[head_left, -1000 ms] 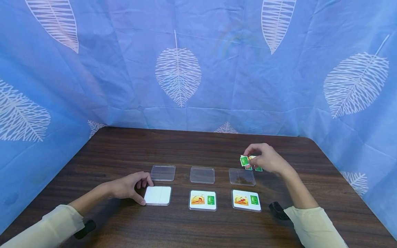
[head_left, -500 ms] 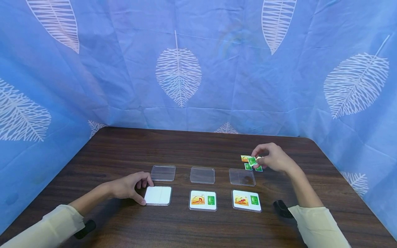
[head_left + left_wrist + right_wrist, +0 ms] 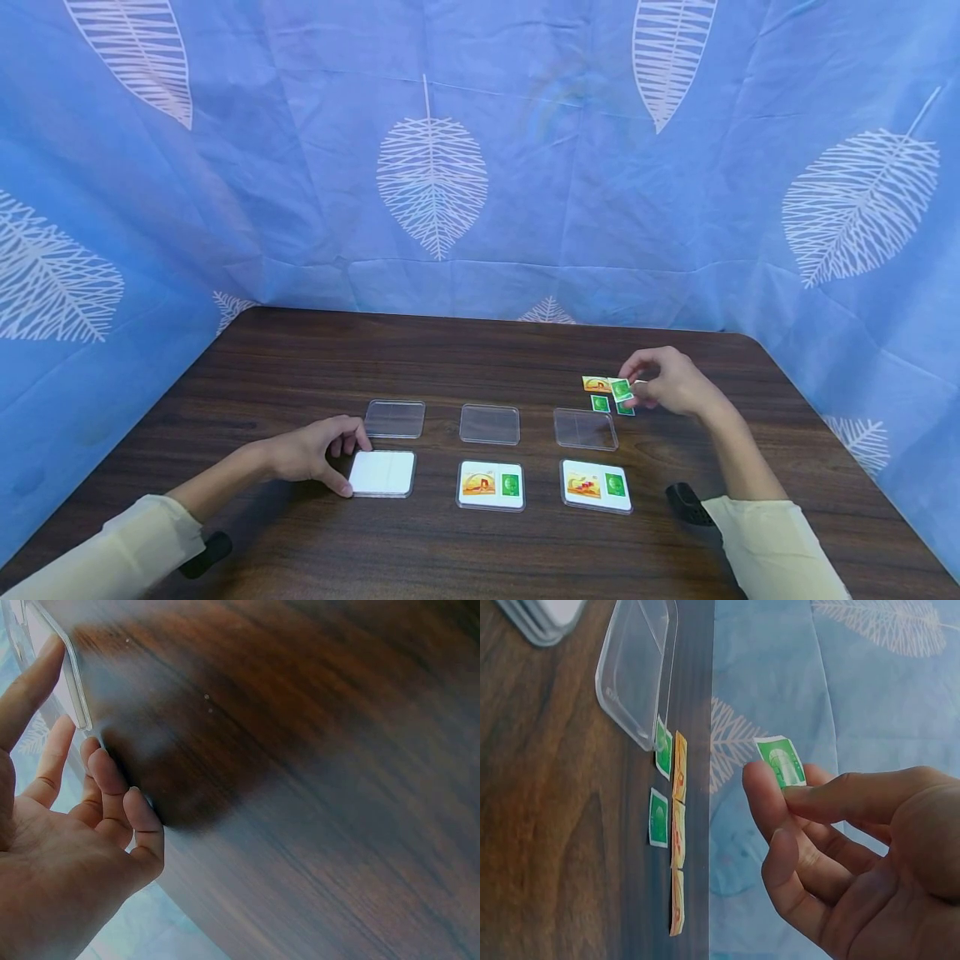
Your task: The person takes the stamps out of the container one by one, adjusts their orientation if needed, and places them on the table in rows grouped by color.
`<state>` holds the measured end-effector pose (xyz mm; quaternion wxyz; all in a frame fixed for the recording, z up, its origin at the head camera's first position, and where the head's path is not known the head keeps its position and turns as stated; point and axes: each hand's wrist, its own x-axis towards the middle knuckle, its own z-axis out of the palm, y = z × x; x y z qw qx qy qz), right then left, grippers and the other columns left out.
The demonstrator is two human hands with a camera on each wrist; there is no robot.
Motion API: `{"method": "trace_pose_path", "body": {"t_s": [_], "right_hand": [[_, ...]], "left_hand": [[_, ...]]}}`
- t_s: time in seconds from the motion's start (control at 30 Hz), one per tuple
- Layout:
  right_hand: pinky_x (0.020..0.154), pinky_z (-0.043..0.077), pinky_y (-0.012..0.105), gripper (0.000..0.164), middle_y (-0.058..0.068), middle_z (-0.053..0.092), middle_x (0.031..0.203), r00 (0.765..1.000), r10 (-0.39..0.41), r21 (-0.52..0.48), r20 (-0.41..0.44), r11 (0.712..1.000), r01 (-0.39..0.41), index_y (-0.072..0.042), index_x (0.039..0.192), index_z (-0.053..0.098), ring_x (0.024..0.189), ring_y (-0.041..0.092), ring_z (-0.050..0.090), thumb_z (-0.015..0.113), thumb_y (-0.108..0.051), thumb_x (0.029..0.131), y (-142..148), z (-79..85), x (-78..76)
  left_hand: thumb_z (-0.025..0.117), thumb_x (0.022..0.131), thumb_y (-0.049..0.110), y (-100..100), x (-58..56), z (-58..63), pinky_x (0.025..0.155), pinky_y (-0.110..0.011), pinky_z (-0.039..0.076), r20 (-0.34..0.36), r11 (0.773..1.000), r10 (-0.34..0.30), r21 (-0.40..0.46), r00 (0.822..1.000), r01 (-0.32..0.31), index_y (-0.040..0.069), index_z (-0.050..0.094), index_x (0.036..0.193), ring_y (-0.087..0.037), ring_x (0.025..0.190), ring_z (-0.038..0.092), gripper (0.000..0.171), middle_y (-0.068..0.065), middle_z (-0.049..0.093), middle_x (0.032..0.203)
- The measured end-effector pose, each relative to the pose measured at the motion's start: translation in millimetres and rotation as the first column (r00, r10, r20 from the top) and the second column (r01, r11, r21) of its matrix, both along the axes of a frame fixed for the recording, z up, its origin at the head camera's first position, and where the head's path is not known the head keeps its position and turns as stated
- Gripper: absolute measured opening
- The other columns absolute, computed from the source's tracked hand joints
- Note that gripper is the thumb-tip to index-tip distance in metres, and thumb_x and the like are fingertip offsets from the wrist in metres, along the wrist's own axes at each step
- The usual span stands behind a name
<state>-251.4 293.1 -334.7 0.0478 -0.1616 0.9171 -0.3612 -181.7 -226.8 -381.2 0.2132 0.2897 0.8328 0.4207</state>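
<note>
My left hand (image 3: 311, 452) spans the left edge of a clear case (image 3: 382, 473) with a white insert, thumb at the near corner and index finger at the far one. Between thumb and index finger, my right hand (image 3: 671, 383) pinches a small green stamp (image 3: 781, 761), held up off the table. Two other green stamps (image 3: 658, 817) lie below it on the table. Beside them runs a row of orange-yellow stamps (image 3: 678, 832), partly hidden behind the right hand in the head view.
Two similar cases, one in the middle (image 3: 491, 485) and one at the right (image 3: 596, 485), each hold an orange stamp and a green stamp. Behind the cases lie three clear plastic lids (image 3: 490, 423). A blue leaf-print cloth (image 3: 517, 167) hangs around the dark wooden table (image 3: 337, 350).
My right hand has moved right with the pinched green stamp, bringing an orange stamp and a green stamp on the table into fuller view. The left hand has stayed at the case.
</note>
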Motion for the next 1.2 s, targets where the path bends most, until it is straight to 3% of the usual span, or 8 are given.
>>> {"method": "trace_pose_path", "body": {"t_s": [0.3, 0.7, 1.2], "right_hand": [[0.058, 0.055, 0.039, 0.016, 0.015, 0.063, 0.091, 0.999, -0.037, 0.033, 0.027, 0.999, 0.037, 0.008, 0.104, 0.068, 0.07, 0.023, 0.071, 0.062, 0.013, 0.089, 10, -1.5, -2.4], [0.059, 0.056, 0.039, 0.014, 0.012, 0.061, 0.082, 0.987, -0.148, 0.1, 0.067, 0.985, 0.141, 0.01, 0.103, 0.066, 0.069, 0.022, 0.073, 0.056, 0.011, 0.092, 24, -8.9, -7.2], [0.062, 0.057, 0.038, 0.021, 0.011, 0.062, 0.086, 0.984, -0.154, 0.102, 0.094, 0.984, 0.144, 0.009, 0.106, 0.066, 0.072, 0.02, 0.068, 0.072, 0.012, 0.086, 33, -14.4, -9.1]], "left_hand": [[0.087, 0.079, 0.002, 1, 0.7, 0.5, 0.074, -0.031, 0.033, 0.006, 1.0, 0.001, 0.003, 1.0, -0.001, -0.001, 0.058, 0.114, -0.024, 0.088, 0.038, 0.045, -0.007, 0.045, 0.101], [0.087, 0.08, 0.002, 1, 0.4, 2.6, 0.074, -0.031, 0.033, 0.003, 1.0, 0.006, -0.009, 1.0, -0.006, 0.0, 0.058, 0.114, -0.024, 0.089, 0.037, 0.045, -0.007, 0.045, 0.101], [0.087, 0.08, 0.002, 3, 1.4, 2.6, 0.074, -0.031, 0.033, 0.013, 1.0, 0.013, -0.013, 1.0, -0.012, 0.0, 0.059, 0.113, -0.024, 0.089, 0.038, 0.044, -0.008, 0.045, 0.101]]}}
